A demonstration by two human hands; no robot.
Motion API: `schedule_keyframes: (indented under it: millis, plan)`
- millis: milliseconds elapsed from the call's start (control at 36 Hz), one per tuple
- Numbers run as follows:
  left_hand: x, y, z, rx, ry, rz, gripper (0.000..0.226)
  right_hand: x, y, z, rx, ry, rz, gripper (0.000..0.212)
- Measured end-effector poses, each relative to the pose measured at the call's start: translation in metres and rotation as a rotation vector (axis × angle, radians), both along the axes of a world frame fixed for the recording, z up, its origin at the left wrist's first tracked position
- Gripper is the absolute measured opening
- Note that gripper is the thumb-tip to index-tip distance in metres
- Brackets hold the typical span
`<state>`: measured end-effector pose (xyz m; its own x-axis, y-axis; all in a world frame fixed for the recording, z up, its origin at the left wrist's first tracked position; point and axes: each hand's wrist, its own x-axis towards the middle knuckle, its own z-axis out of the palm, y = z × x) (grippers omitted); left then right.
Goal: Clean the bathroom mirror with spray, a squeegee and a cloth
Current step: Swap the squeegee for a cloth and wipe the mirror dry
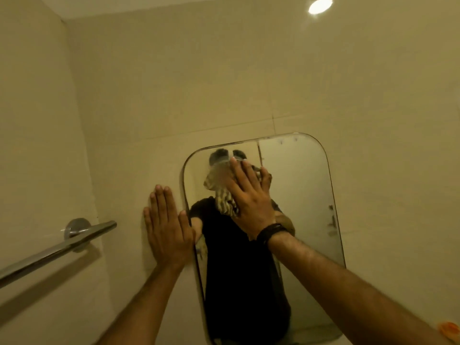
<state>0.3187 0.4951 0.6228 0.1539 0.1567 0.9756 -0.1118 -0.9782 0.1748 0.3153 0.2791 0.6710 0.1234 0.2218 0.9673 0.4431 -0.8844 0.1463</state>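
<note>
A rounded-corner mirror (303, 195) hangs on the beige tiled wall. My right hand (249, 195) presses a striped cloth (225, 204) flat against the upper middle of the glass, palm over it, a dark band on the wrist. My left hand (166, 225) lies flat on the wall just left of the mirror's edge, fingers spread upward, holding nothing. The glass reflects a person in a black shirt. Smudges show near the mirror's right edge (332, 220). No spray bottle or squeegee is in view.
A chrome towel bar (62, 247) juts from the left wall at hand height. A round ceiling light (320, 5) glows at the top right. An orange object (449, 329) sits at the bottom right corner.
</note>
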Motion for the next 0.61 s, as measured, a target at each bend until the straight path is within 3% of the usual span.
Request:
schedule_keyframes:
  millis: [167, 306, 444, 611]
  plan:
    - [-0.001, -0.006, 0.003, -0.052, 0.028, -0.028, 0.071, 0.001, 0.043, 0.013, -0.192, 0.014, -0.029, 0.081]
    - [-0.001, -0.016, 0.024, -0.151, 0.030, -0.009, 0.096, 0.003, 0.055, 0.032, -0.242, -0.049, -0.033, 0.083]
    - [0.000, -0.022, 0.028, -0.173, -0.027, -0.026, 0.074, 0.007, 0.060, 0.057, -0.295, -0.089, -0.027, 0.085]
    - [0.007, -0.020, 0.027, -0.180, -0.080, -0.023, 0.062, 0.005, 0.042, 0.069, -0.177, -0.082, 0.016, 0.083]
